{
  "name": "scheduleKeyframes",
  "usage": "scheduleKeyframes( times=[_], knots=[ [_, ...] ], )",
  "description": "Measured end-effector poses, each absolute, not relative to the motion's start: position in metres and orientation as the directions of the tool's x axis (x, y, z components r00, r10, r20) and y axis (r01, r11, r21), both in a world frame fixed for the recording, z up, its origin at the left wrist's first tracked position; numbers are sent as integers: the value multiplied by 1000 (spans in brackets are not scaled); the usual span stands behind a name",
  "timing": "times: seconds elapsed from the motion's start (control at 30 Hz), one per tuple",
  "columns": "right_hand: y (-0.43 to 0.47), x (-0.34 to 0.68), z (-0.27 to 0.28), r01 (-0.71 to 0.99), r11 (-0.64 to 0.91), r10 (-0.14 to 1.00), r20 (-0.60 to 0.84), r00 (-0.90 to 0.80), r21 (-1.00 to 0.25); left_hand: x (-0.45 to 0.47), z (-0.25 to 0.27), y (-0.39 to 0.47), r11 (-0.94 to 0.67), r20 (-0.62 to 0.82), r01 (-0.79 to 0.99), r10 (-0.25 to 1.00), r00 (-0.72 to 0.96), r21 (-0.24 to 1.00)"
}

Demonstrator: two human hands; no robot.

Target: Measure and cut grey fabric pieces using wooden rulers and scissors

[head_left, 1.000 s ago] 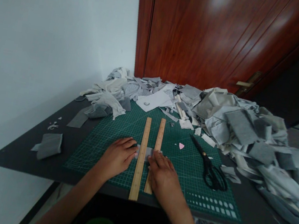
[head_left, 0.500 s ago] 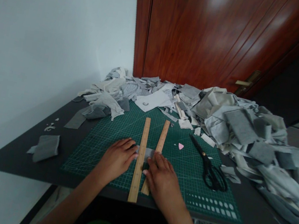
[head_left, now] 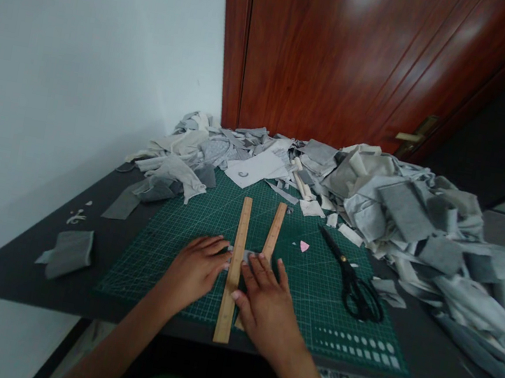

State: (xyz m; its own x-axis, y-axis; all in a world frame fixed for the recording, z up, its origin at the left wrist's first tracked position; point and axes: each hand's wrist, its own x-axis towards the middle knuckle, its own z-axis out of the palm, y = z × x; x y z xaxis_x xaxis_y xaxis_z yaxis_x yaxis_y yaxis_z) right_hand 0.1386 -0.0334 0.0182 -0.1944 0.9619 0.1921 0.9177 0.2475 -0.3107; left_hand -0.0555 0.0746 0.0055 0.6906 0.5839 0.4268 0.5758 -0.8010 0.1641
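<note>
Two wooden rulers lie lengthwise on the green cutting mat. The left ruler crosses a small grey fabric piece, most of which is covered. My left hand rests palm down left of that ruler, its fingers stretched over the fabric's left end. Spread flat, my right hand lies over the right ruler and the fabric's right part. Its thumb reaches the left ruler's edge. To the right lie black-handled scissors, blades slightly angled away from me.
Grey and cream fabric scraps are heaped along the back and right. A folded grey fabric piece and small off-white bits lie on the dark table at left. A pink chip sits on the mat, with a wooden door behind.
My right hand has shifted left across the right ruler, its fingers now more spread and its thumb at the left ruler. My left hand has barely moved. The view has shifted slightly.
</note>
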Motion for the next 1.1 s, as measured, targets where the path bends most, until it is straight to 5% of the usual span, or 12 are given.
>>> scheduleKeyframes(
  times=[0.5,0.8,1.0,1.1],
  knots=[
    [-36,134,15,939,159,981,154,-116,-304,-53,1,72,-751,454,642,630,630,152],
    [-33,127,-6,852,347,925,293,-242,-392,-53,4,71,-754,441,646,624,645,121],
    [-43,121,7,948,31,959,278,62,-317,-52,5,71,-754,439,649,620,650,103],
    [-47,118,10,952,-2,966,244,80,-305,-52,7,71,-753,433,650,621,654,98]
  ],
)
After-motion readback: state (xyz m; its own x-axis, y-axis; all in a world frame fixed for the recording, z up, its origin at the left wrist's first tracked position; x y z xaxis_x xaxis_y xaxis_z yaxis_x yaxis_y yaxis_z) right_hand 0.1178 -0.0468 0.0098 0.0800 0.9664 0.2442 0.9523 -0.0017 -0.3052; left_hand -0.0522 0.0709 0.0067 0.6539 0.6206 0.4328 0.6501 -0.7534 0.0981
